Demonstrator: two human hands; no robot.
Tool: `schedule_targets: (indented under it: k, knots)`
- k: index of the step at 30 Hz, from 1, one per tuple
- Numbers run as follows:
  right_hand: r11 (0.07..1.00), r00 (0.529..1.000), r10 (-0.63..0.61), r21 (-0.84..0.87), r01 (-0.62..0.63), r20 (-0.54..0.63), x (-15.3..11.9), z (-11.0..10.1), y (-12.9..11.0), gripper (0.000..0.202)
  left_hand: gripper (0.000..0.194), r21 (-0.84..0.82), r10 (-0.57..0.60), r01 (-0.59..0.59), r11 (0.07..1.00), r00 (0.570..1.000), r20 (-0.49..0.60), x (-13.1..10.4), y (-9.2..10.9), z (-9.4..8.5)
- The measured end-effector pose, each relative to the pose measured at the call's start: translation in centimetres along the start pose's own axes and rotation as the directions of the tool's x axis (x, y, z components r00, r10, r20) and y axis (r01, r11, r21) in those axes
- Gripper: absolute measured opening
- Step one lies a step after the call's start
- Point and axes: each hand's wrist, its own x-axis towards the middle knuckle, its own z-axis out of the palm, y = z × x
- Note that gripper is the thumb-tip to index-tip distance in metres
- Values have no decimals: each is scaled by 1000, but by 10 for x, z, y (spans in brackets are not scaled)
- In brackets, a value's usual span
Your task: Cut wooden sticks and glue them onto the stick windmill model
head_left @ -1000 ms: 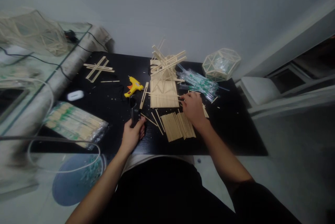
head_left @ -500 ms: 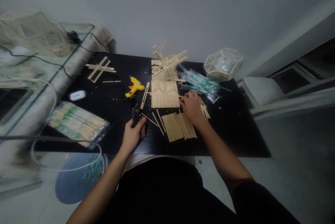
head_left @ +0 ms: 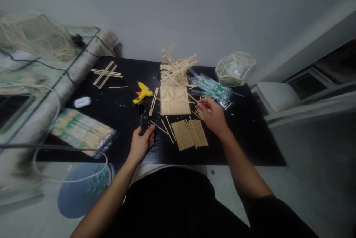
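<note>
My left hand [head_left: 141, 141] is closed around a black tool [head_left: 144, 121] whose kind I cannot make out; it points away from me over the black table. My right hand [head_left: 213, 117] pinches a thin wooden stick [head_left: 193, 99], which slants up and left from the fingertips. Below it, a few joined or crossed sticks [head_left: 198, 114] show partly behind the fingers. A row of loose wooden sticks [head_left: 183, 134] lies side by side near me. Behind it is a flat stick panel [head_left: 175, 108], with a pile of crossed sticks [head_left: 180, 65] on its far part.
A yellow glue gun [head_left: 143, 92] lies left of the panel. Wrapped stick bundles [head_left: 80, 130] and a white case [head_left: 82, 101] are at the left. Plastic wrappers [head_left: 213, 89] and a faceted stick frame [head_left: 236, 68] stand back right. A blue bin [head_left: 72, 193] is below the table.
My right hand has moved slightly right and lifted off the table, now with a stick between its fingers. My left hand and the black tool have stayed put.
</note>
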Motion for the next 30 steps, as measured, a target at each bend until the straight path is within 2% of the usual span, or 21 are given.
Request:
schedule_targets:
  k: [3, 6, 11, 17, 21, 24, 30]
  knots:
    - [966, 997, 73, 248, -72, 7, -9, -8, -9, 14, 42, 1, 6, -6, 1000, 1000, -4, 0, -1, 0]
    - [888, 985, 169, 427, -171, 43, -17, -14, -15, 20, 41, 3, 10, -10, 1000, 1000, -8, 0, -1, 0]
    - [751, 954, 283, 598, -282, 94, -24, -17, -16, 31, 41, 10, 11, -11, 1000, 1000, -12, 0, 0, 1]
    - [668, 936, 339, 678, -307, 90, -23, -18, -16, 39, 42, 17, 13, -13, 1000, 1000, -13, 0, 2, 2]
    - [684, 937, 340, 662, -308, 85, -25, -13, -16, 42, 42, 20, 12, -12, 1000, 1000, -17, 0, 1, 1]
    - [670, 927, 336, 649, -361, 168, -29, -7, -19, 45, 41, 24, 12, -12, 1000, 1000, -18, 0, 0, 0]
    - [598, 870, 337, 632, -493, 360, -41, 13, -26, 51, 42, 34, 20, -19, 999, 1000, -12, 0, 1, 1]
